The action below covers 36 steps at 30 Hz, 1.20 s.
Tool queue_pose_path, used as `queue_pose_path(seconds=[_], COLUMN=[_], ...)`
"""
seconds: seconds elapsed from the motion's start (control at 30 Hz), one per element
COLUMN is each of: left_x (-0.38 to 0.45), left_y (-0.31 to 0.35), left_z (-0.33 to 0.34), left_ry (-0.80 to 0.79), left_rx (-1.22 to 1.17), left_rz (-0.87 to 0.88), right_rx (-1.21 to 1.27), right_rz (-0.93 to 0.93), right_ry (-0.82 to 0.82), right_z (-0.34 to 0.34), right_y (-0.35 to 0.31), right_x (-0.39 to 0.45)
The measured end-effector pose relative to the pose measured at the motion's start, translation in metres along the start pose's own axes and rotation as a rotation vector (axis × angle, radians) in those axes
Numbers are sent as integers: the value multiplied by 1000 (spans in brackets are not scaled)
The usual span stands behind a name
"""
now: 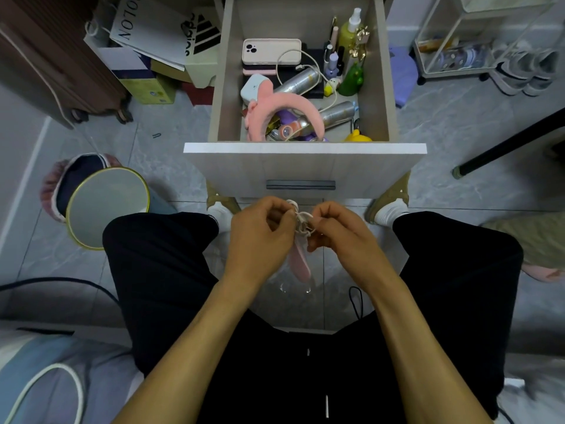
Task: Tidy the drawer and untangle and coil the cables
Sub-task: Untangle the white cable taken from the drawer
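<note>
— What do you see?
— I see my left hand [260, 231] and right hand [336, 231] pinching a small white cable [301, 220] in curled fingers, just in front of the open drawer [302, 154].
— What's in the drawer?
— Another white cable [282, 61] loops beside a phone [271, 51]. A pink headband [287, 110] lies near the front.

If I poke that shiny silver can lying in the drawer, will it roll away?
Probably only a little. The silver can lies on its side and looks round and smooth, so it could roll. But the white cable crosses over it and the pink headband sits close in front, so they would likely stop it. It also looks slippery to grab.
</note>
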<state>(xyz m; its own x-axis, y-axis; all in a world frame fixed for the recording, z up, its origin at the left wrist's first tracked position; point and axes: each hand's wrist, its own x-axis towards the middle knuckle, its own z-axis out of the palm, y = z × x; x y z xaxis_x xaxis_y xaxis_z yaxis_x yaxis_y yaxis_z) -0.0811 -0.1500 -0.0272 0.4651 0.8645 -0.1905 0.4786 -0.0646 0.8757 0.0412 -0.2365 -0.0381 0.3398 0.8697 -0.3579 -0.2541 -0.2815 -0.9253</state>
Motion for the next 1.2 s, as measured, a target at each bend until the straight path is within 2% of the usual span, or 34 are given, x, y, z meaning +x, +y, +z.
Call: queue_pose_path(seconds=[0.1,0.2,0.37,0.47,0.57,0.63,0.73,0.87,1.07,1.2], left_x=[0,1,0,-1,1,1,2,-1,-5,-6], left_y=[-2,-4,-6,-3,0,2,3,2,-3,-2], left_z=[-1,-4,-9,-7,-8,-9,-9,-6,-10,-14], left_ry=[-9,-17,-78,-162,-207,-147,-10,32,17,0], left_rx=[34,-33,-17,-46,14,-28,-230,-507,-489,-503], left_rz=[17,-36,-19,-52,-7,-14,-186,-352,-362,-271], right_rx=[-82,-121,-216,-164,-172,-90,62,48,210,382], right_rz=[-30,-50,-164,-196,-196,-161,-115,-106,-34,83], right_ry=[-8,6,236,289,322,308,298,280,316,327], right_z=[0,-2,-5,-4,-3,-2,0,4,0,2], right_y=[2,4,8,5,3,4,4,5,2,0], right_x=[-1,-2,-2,-2,-5,-6,-7,-6,-8,-8])
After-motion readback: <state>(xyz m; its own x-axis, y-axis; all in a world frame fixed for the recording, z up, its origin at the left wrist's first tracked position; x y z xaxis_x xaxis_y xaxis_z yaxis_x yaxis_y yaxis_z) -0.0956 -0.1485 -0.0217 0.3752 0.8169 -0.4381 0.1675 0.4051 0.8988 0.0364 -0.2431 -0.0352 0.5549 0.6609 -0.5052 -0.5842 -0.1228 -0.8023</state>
